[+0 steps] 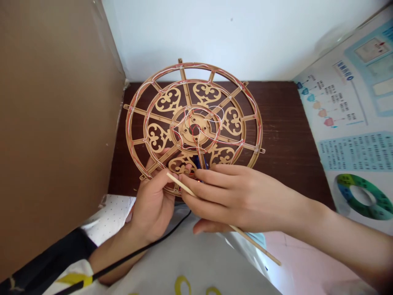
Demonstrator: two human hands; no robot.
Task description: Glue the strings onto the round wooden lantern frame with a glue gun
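Observation:
A round golden openwork frame, with spokes, scroll ornaments and thin red and white wires along its rings, leans over a dark brown table. My left hand grips its lower left rim, thumb in front and fingers behind. My right hand is closed on a thin wooden stick, which slants from the left thumb down to the lower right. Both hands meet at the frame's bottom edge. Behind the right fingers shows part of a blue object, mostly hidden, with a small orange glow below it.
The dark brown tabletop ends at a white wall. A brown panel rises on the left, and a printed board stands on the right. A black cord crosses my left forearm and light grey clothing.

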